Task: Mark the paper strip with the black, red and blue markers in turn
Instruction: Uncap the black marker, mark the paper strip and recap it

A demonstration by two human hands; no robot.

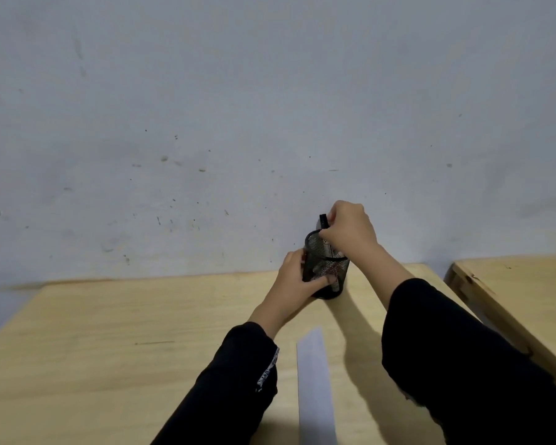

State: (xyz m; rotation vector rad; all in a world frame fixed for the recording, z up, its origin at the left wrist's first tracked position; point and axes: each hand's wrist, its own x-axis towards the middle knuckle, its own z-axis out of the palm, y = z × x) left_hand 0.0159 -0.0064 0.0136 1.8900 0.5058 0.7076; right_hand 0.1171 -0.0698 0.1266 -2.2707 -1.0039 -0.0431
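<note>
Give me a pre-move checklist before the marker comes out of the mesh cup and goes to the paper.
1. Mesh cup steadied: ok, left hand is wrapped around its side.
2. Marker gripped: ok, right hand pinches the top of a black-capped marker above the rim.
3. Marker clear of the cup: not ok, its body is inside the mesh.
4. Paper strip reachable: ok, it lies flat on the table between the forearms.
5. Strip unmarked: ok on the visible part; the near end runs out of frame.
6. Red and blue markers present: cannot tell, the cup's contents are unclear.
</note>
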